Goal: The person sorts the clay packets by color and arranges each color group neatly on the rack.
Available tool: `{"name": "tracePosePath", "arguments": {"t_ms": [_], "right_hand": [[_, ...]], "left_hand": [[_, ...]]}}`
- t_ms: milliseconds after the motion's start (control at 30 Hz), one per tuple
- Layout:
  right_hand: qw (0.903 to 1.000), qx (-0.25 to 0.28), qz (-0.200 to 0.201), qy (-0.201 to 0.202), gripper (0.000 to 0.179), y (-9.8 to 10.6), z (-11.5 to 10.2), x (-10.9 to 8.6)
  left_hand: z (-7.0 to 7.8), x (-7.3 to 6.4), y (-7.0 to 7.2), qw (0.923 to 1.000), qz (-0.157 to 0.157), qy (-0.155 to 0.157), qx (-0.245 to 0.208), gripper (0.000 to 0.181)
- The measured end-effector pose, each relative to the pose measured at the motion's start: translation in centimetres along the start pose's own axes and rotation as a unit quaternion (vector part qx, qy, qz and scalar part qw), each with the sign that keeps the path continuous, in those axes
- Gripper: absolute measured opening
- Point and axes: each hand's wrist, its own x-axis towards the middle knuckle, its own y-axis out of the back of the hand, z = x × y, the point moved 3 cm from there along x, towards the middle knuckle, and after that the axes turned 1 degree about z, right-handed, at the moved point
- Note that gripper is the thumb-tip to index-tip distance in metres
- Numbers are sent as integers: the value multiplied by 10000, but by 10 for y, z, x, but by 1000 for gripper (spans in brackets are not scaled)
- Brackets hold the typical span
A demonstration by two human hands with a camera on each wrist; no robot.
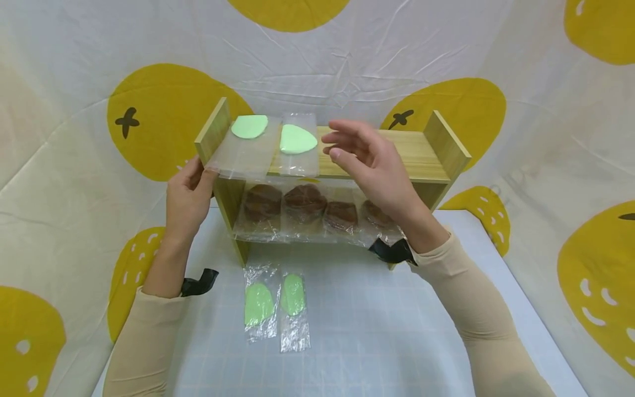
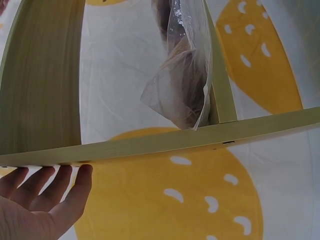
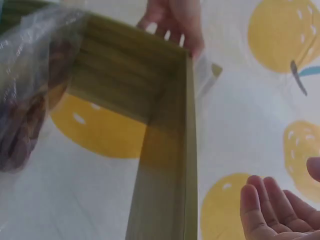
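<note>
My left hand [image 1: 188, 190] is at the left end of a small wooden shelf [image 1: 421, 160]. In the left wrist view, its fingertips [image 2: 85, 170] touch the outer face of the side panel [image 2: 140, 147]; its thumb is by the corner of a clear bag [image 1: 248, 157] holding a flat light-green piece [image 1: 249, 126]. A second bagged light-green piece [image 1: 297, 139] lies beside it on the top board. My right hand [image 1: 374, 165] hovers to the right of that bag, fingers loosely bent, holding nothing. In the right wrist view, its fingers [image 3: 272, 205] are apart from the shelf.
Several bagged brown pieces [image 1: 305, 203] lie along the lower board, bags hanging over its front edge. Two more bagged light-green pieces, one left [image 1: 259, 304] and one right [image 1: 294, 295], lie on the white table [image 1: 357, 342]. A fruit-patterned cloth [image 1: 317, 66] stands behind.
</note>
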Motion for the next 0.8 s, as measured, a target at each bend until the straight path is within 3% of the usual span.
{"name": "tracePosePath", "arguments": {"t_ms": [200, 467, 633, 800], "right_hand": [[9993, -18, -161, 322, 41, -5, 0, -34], [9987, 144, -487, 52, 43, -9, 16, -72], [9967, 206, -770, -170, 40, -21, 46, -95], [9890, 286, -1135, -908, 37, -40, 86, -125]], "left_hand": [[-1, 1, 0, 10000, 9, 14, 51, 44], [0, 1, 0, 9999, -1, 64, 126, 44], [0, 0, 1, 9999, 21, 70, 132, 44], [1, 0, 1, 9999, 2, 68, 85, 44]]}}
